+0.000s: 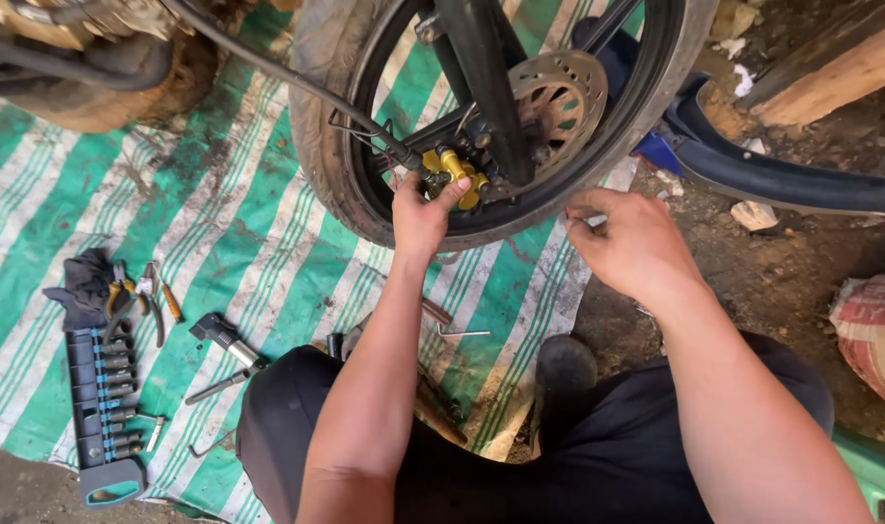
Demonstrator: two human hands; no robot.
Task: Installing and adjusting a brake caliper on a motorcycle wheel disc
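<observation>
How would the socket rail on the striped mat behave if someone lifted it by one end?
The socket rail looks like moulded plastic, so probably stiff. Its row of metal sockets likely makes it heavy for its size. Lying flat on the striped mat, it seems unlikely to roll.

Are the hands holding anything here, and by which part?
The left hand grips the yellow caliper from below, thumb on its lower end. The right hand rests fingertips on the tyre rim; whether they pinch something cannot be told.

Spokes, fork leg [486, 87] and brake disc [557, 102] crowded the wheel's [326, 146] hub; the striped mat [219, 233] left of it lay open, tools [108, 388] aside.
</observation>
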